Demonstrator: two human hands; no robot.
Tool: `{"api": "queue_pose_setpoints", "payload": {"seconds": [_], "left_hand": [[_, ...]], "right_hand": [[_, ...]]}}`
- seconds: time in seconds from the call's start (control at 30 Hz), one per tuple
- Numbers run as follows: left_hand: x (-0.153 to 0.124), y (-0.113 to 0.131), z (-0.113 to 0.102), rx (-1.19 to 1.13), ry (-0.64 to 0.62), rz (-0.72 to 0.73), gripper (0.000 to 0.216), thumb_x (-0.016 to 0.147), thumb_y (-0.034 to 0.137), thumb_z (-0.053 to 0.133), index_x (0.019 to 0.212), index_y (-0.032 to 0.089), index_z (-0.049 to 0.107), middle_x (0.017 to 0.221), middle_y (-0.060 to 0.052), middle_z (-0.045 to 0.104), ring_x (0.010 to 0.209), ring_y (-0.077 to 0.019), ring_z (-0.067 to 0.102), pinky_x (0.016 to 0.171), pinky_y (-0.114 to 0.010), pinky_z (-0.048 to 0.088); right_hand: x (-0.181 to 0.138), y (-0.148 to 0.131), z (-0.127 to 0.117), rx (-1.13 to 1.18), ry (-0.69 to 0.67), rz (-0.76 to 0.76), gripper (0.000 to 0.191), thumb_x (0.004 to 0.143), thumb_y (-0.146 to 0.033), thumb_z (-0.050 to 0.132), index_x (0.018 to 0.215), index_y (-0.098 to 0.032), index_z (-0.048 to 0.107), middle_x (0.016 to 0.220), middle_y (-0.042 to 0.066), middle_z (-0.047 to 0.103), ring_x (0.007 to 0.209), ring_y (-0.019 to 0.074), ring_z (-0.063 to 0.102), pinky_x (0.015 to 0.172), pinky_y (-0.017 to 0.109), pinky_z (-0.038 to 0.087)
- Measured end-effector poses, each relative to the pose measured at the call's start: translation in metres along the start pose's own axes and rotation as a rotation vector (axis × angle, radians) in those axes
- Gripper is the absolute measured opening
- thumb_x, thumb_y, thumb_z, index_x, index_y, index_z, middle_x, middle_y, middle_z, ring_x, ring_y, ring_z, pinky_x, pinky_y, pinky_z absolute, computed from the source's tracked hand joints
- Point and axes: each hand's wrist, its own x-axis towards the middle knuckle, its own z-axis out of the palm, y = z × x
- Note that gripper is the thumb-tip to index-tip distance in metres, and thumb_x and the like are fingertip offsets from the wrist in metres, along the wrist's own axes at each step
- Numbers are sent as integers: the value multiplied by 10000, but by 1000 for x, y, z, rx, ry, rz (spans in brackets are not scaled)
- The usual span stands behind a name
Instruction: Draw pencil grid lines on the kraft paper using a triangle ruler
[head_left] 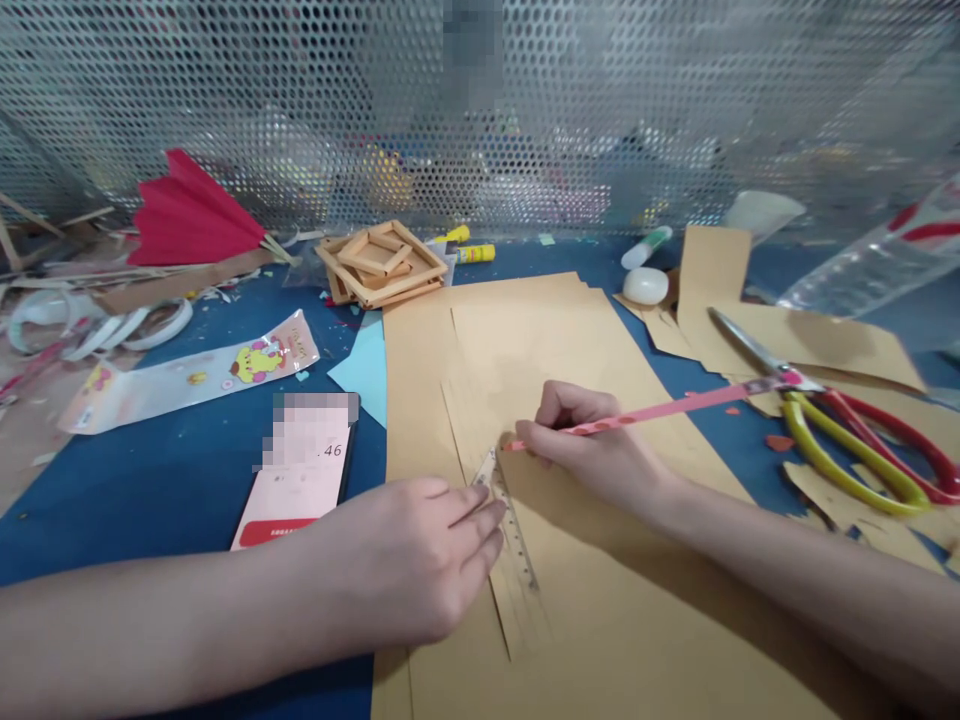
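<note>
My left hand (442, 550) lies with its fingers stretched out and slightly apart, pressing down a clear triangular ruler (517, 530). Marks run along the ruler's right edge, and its pointed end faces away from me. Under it is brown paper (600, 620) in stacked sheets, with a narrower strip on top. Between the fingers of my right hand (592, 440) is a long pink pencil (645, 410). Its tip is close to the ruler's pointed end; whether it touches the paper I cannot tell.
A phone (300, 480) and a clear printed sleeve (202, 375) lie left. Wooden stick frames (382, 262), a red paper fan (191, 215) and tape rolls (135, 325) stand behind. Scissors (862, 440) rest on paper scraps at right, near a plastic bottle (870, 260). Perforated metal (562, 120) closes the back.
</note>
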Motion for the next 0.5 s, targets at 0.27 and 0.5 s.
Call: {"api": "queue_pose_setpoints", "payload": {"seconds": [0.27,0.5], "left_hand": [[0,1,1,-4,-6,9,311,934,77,379,1121,71,627,1176,-105,634,1070,-223,616,833,-308,535],[3,-1,0,-35,-20,19,337,938,62,343,1112,70,632,1173,-107,635,1063,-228,622,802,-313,549]], "right_hand": [[-1,0,0,20,-9,-21,278,729,-156,619,566,-200,399,526,-55,454,513,89,385,460,236,286],[-2,-1,0,-1,-4,-71,301,728,-135,603,565,-202,359,528,-61,382,521,88,339,457,241,258]]}}
